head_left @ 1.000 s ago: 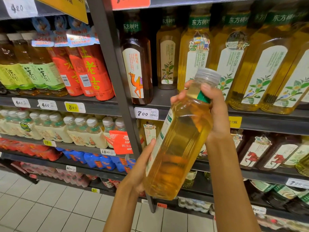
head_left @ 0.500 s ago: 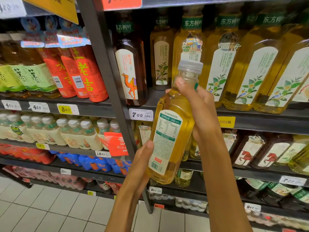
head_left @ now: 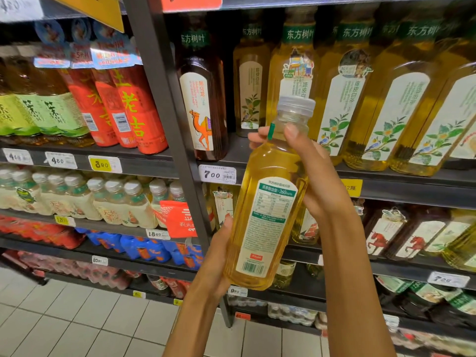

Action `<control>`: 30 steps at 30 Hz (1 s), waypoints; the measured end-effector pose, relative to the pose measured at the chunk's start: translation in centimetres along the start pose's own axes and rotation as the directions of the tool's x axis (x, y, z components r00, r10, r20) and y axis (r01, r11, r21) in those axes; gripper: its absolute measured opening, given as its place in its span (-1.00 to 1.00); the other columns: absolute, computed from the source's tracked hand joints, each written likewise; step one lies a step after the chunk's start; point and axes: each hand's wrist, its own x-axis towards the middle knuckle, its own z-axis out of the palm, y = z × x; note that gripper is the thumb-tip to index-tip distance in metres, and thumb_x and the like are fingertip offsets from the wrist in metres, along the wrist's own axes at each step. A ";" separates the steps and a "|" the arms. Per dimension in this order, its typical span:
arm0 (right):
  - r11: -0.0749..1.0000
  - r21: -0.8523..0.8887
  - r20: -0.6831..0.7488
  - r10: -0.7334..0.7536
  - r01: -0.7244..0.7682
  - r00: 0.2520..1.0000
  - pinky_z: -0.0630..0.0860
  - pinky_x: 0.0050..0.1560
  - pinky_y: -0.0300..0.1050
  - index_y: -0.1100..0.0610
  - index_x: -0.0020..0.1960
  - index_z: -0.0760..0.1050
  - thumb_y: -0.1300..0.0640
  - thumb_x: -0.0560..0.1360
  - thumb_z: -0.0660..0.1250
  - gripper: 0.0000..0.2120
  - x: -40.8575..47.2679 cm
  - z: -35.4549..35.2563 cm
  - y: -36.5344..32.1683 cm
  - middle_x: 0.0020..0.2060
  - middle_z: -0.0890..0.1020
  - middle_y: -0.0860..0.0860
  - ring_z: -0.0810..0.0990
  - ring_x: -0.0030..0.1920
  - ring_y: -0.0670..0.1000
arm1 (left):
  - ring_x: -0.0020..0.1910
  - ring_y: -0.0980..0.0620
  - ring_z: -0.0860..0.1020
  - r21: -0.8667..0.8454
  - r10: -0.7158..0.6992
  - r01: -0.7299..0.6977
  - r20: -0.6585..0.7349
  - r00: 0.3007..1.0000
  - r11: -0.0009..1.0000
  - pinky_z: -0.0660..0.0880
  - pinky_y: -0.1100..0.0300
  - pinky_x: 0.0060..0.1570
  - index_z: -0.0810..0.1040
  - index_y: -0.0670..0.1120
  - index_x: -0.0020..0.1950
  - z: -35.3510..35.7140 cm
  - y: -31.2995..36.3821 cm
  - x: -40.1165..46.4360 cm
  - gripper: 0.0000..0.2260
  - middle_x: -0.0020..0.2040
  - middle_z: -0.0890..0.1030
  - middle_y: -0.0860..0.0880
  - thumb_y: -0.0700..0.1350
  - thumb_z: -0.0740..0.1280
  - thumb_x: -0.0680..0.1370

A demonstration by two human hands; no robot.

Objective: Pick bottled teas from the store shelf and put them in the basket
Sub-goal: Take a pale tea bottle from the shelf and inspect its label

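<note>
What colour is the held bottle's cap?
Clear, greyish cap on the bottle, head view.

dark metal store shelf (head_left: 401, 181), yellow tea bottles (head_left: 401, 109), dark tea bottle (head_left: 203, 99), red bottles (head_left: 134, 109), price tags (head_left: 217, 174)

Bottle (head_left: 265, 202) before shelf (head_left: 386, 186)

You see one clear plastic bottle of golden tea (head_left: 268, 202) held in two hands: left hand (head_left: 219, 256), right hand (head_left: 313, 173). Three red-wrapped bottles (head_left: 134, 112) on left shelf. One dark brown camel-label bottle (head_left: 202, 99). Two yellow price tags (head_left: 104, 164).
</note>
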 end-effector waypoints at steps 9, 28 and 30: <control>0.975 -0.213 -0.171 -0.107 0.070 0.979 0.60 0.06 0.04 0.04 -0.01 0.59 0.01 0.47 0.42 -0.85 -0.2 1.3 -0.5 -0.11 0.72 0.02 0.69 -0.05 0.01 | 0.13 -0.09 0.62 0.256 0.210 -0.219 0.064 0.976 0.941 0.58 0.15 0.00 0.62 0.16 0.13 0.0 1.1 -0.3 -0.49 0.13 0.66 -0.08 0.39 0.42 0.28; 0.992 -0.092 -0.217 -0.102 0.084 0.971 0.60 0.07 0.02 0.12 0.18 0.47 0.01 0.54 0.33 -0.72 0.6 -0.4 -1.0 -0.10 0.69 0.09 0.70 -0.05 0.06 | -0.10 -0.02 0.69 0.399 0.223 -0.190 -0.037 0.974 0.897 0.61 0.19 -0.19 0.53 -0.04 0.17 0.4 -0.5 0.2 -0.14 -0.06 0.71 -0.04 0.55 0.34 0.11; 0.994 -0.067 -0.242 -0.097 0.083 0.965 0.60 0.04 0.04 0.12 0.13 0.49 -0.02 0.55 0.31 -0.74 0.7 -0.3 -1.1 -0.13 0.66 0.11 0.69 -0.06 0.11 | -0.03 -0.04 0.67 0.385 0.181 -0.145 -0.059 0.982 0.912 0.62 0.10 -0.08 0.55 -0.01 0.19 0.5 -0.8 0.3 -0.21 -0.02 0.70 -0.06 0.53 0.29 0.19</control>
